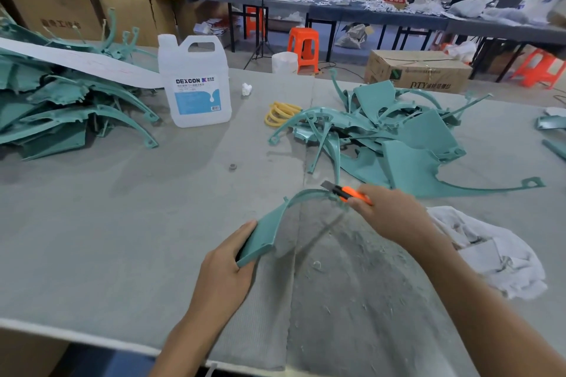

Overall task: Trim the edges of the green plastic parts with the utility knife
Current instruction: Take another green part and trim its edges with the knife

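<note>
Green plastic part (275, 223), gripped at its flat end by the left hand (226, 272) above the bench's near edge, is mid-trim; the right hand (386, 217) grips the utility knife (346, 192) against its arched rim. Next: draw the blade along the edge.

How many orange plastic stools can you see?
3: one orange plastic stool beside the white bucket, one under the far bench, one at far right. Others may be hidden.

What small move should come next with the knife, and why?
Probably draw the utility knife along the curved edge of the green plastic part: the right hand holds its blade at the arc, and the left hand grips the wide end steady.
</note>
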